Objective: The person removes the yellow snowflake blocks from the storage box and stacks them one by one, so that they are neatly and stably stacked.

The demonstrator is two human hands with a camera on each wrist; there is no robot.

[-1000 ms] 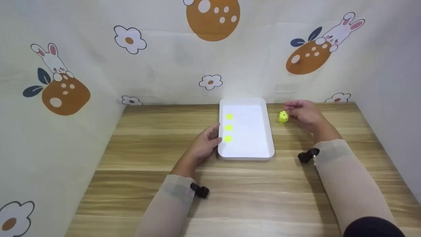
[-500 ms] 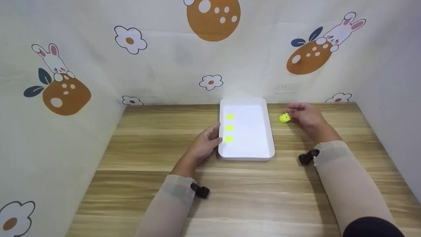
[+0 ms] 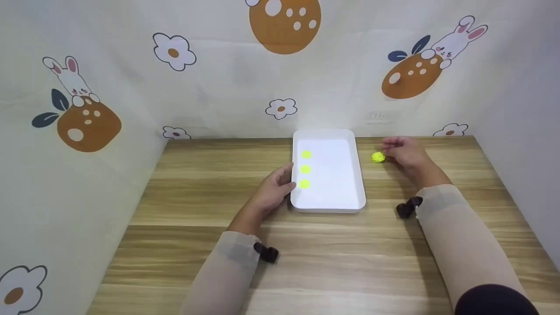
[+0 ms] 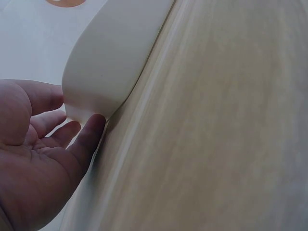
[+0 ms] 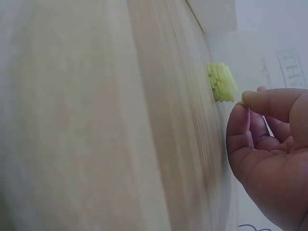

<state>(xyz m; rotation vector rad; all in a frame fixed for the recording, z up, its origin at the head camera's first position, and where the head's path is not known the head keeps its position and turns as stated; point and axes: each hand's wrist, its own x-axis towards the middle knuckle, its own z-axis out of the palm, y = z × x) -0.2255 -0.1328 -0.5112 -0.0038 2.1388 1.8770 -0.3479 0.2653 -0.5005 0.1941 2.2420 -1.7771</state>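
A white rectangular tray [image 3: 334,175] sits at the back middle of the table, with three yellow discs [image 3: 305,169] in a column along its left side. My left hand [image 3: 272,191] holds the tray's left edge, thumb at the rim; the left wrist view shows the fingertips against the tray's outer wall [image 4: 113,53]. To the right of the tray stands a small stack of yellow notched discs [image 5: 220,83]. My right hand [image 3: 406,153] is at this stack, thumb and index finger pinching the slanted top disc by its edge. That contact is small and partly hidden.
The wood-grain table [image 3: 205,188] meets a patterned cloth backdrop [image 3: 227,87] just behind the tray. A plain pale wall [image 3: 520,131] rises on the right. Black wrist cameras are strapped to both sleeves.
The notched disc at my right fingertips has tipped from facing the head camera to lying nearly flat on the stack. My right hand has shifted slightly; the left hand and tray stay put.
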